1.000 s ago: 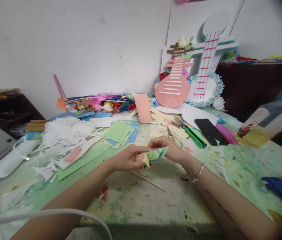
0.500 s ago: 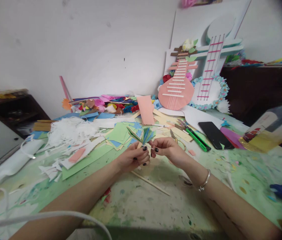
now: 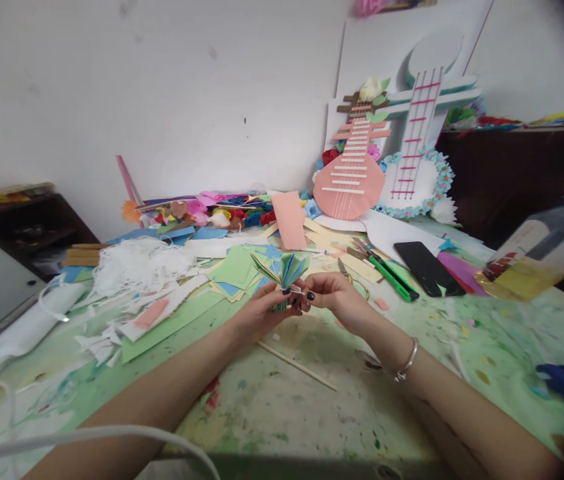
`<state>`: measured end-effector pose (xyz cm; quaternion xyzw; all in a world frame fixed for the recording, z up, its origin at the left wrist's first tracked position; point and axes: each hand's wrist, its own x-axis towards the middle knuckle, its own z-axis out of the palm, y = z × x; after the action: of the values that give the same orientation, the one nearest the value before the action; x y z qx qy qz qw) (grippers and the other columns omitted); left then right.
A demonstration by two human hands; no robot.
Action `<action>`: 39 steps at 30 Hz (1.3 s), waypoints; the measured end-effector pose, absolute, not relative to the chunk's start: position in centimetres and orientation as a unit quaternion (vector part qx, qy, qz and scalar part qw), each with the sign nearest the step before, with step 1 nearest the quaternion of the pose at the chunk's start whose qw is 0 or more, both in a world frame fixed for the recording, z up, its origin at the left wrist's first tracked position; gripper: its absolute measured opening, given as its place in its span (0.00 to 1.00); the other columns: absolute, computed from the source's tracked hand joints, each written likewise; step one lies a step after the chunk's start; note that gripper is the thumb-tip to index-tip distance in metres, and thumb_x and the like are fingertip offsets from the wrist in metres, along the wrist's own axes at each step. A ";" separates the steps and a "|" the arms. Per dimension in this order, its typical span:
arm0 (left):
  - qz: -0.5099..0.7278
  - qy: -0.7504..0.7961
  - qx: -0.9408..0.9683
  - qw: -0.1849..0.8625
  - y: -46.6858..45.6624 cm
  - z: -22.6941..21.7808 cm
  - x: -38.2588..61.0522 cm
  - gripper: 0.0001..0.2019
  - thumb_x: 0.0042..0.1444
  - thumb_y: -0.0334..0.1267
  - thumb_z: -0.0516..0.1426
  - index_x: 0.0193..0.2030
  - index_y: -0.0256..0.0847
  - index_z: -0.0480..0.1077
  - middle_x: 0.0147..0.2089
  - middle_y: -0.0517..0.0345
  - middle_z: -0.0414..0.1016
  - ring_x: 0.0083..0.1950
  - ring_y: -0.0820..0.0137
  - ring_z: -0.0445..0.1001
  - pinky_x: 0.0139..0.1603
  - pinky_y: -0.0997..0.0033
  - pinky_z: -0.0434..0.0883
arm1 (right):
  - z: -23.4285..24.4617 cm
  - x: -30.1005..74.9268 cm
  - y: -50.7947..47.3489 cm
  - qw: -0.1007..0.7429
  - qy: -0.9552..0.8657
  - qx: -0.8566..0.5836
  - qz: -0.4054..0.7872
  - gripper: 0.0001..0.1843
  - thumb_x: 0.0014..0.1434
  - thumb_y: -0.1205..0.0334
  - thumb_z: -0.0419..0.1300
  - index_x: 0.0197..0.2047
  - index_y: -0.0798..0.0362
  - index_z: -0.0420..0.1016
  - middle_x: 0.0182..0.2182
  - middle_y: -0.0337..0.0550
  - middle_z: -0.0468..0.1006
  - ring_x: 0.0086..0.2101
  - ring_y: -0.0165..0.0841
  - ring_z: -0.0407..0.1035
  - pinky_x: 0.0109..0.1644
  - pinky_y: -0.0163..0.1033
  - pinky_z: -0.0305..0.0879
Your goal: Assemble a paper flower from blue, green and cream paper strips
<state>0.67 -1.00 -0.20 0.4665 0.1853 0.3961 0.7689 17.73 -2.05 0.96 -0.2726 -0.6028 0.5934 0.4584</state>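
Observation:
A pleated paper fan (image 3: 285,270) of green and blue sheets stands upright between my hands, spread at the top. My left hand (image 3: 259,313) pinches its lower part from the left. My right hand (image 3: 335,297), with a bracelet on the wrist, pinches the same spot from the right, and a small white strip shows between the fingertips. Both hands hover just above the paint-stained green table (image 3: 312,400). A thin wooden stick (image 3: 297,365) lies on the table under my wrists.
Loose coloured paper sheets (image 3: 235,267) and white shreds (image 3: 137,263) cover the table's left and middle. Scissors (image 3: 349,277), green markers (image 3: 387,273) and a black phone (image 3: 427,267) lie to the right. Paper instrument models (image 3: 357,173) lean on the wall. A plastic bottle (image 3: 542,250) sits far right.
A second ago the folded paper lay sideways between my closed hands. It has since been turned upright and fanned out, and my fingertips have drawn together at its base.

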 end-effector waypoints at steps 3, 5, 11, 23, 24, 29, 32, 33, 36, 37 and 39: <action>0.388 0.174 0.506 0.751 -0.8 -0.2 0.5 0.12 0.50 0.37 0.59 0.40 0.32 0.71 0.35 0.49 0.73 0.38 0.66 0.71 0.45 0.65 0.62 | 0.9 17.8 -1.9 0.457 -0.600 -0.286 0.591 0.04 0.47 0.66 0.61 0.25 0.57 0.71 0.22 0.39 0.73 0.27 0.30 0.68 0.36 0.37 0.61; 0.374 0.165 0.532 0.742 -0.6 -0.3 0.4 0.12 0.51 0.38 0.58 0.39 0.32 0.71 0.35 0.48 0.73 0.40 0.66 0.70 0.45 0.65 0.61 | 1.2 17.8 -2.0 0.452 -0.597 -0.305 0.588 0.05 0.46 0.65 0.61 0.24 0.57 0.71 0.21 0.39 0.73 0.27 0.30 0.68 0.36 0.37 0.61; 0.358 0.163 0.531 0.751 -0.3 -0.7 0.1 0.11 0.47 0.39 0.62 0.34 0.34 0.68 0.28 0.56 0.68 0.35 0.70 0.67 0.43 0.67 0.61 | 1.9 17.8 -2.3 0.443 -0.587 -0.352 0.579 0.05 0.45 0.65 0.61 0.22 0.57 0.70 0.19 0.38 0.72 0.24 0.28 0.66 0.33 0.36 0.59; 0.337 0.138 0.479 0.799 -0.7 -0.1 0.3 0.26 0.56 0.56 0.46 0.17 0.36 0.52 0.16 0.66 0.48 0.16 0.82 0.46 0.23 0.75 0.52 | 2.0 17.9 -2.3 0.441 -0.579 -0.352 0.588 0.05 0.44 0.65 0.61 0.23 0.57 0.69 0.19 0.39 0.73 0.22 0.27 0.65 0.30 0.35 0.60; 0.328 0.146 0.478 0.802 -0.7 0.0 0.3 0.27 0.58 0.55 0.43 0.16 0.36 0.52 0.15 0.66 0.48 0.16 0.81 0.46 0.22 0.75 0.52 | 2.0 17.9 -2.3 0.443 -0.579 -0.355 0.585 0.05 0.44 0.65 0.61 0.23 0.57 0.69 0.18 0.39 0.73 0.22 0.27 0.65 0.29 0.35 0.60; 0.309 0.179 0.464 0.811 -0.6 0.0 0.1 0.19 0.62 0.43 0.42 0.25 0.36 0.62 0.13 0.67 0.48 0.14 0.80 0.44 0.19 0.77 0.51 | 1.7 17.9 -1.9 0.454 -0.596 -0.370 0.549 0.07 0.44 0.62 0.62 0.24 0.57 0.70 0.19 0.39 0.73 0.22 0.27 0.64 0.29 0.35 0.60; 0.291 0.175 0.457 0.822 -0.6 -0.1 -0.1 0.15 0.61 0.40 0.44 0.28 0.36 0.63 0.12 0.69 0.47 0.13 0.80 0.42 0.18 0.78 0.50 | 1.1 17.6 -1.6 0.467 -0.612 -0.364 0.524 0.07 0.44 0.62 0.63 0.27 0.57 0.74 0.22 0.41 0.75 0.25 0.28 0.65 0.30 0.35 0.60; 0.288 0.176 0.454 0.825 -0.6 -0.2 -0.1 0.14 0.60 0.39 0.44 0.29 0.36 0.64 0.12 0.69 0.47 0.13 0.81 0.42 0.18 0.79 0.50 | 0.9 17.5 -1.5 0.475 -0.617 -0.358 0.515 0.07 0.44 0.62 0.63 0.28 0.57 0.74 0.24 0.41 0.75 0.26 0.28 0.66 0.32 0.35 0.61; 0.287 0.185 0.442 0.830 -0.6 -0.3 -0.1 0.13 0.60 0.39 0.44 0.33 0.36 0.65 0.13 0.70 0.46 0.13 0.81 0.41 0.17 0.80 0.50 | 0.5 17.4 -1.4 0.489 -0.623 -0.345 0.504 0.08 0.44 0.62 0.62 0.30 0.56 0.75 0.26 0.42 0.76 0.30 0.30 0.67 0.35 0.37 0.62; 0.289 0.188 0.438 0.830 -0.5 -0.3 -0.1 0.13 0.60 0.38 0.44 0.33 0.35 0.65 0.13 0.70 0.46 0.12 0.81 0.41 0.17 0.80 0.51 | 0.5 17.4 -1.4 0.485 -0.621 -0.346 0.509 0.08 0.43 0.62 0.63 0.30 0.56 0.75 0.26 0.41 0.76 0.30 0.30 0.67 0.36 0.37 0.62; 0.299 0.195 0.428 0.830 -0.5 -0.3 0.0 0.14 0.60 0.38 0.43 0.31 0.34 0.65 0.12 0.70 0.46 0.12 0.81 0.41 0.17 0.80 0.52 | 0.7 17.6 -1.5 0.473 -0.615 -0.359 0.518 0.09 0.42 0.62 0.64 0.28 0.57 0.73 0.25 0.40 0.75 0.28 0.30 0.66 0.35 0.37 0.62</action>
<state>0.00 -0.47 -0.26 0.4281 0.1954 0.2991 0.8301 17.59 -1.52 0.68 -0.3587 -0.6153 0.5184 0.4733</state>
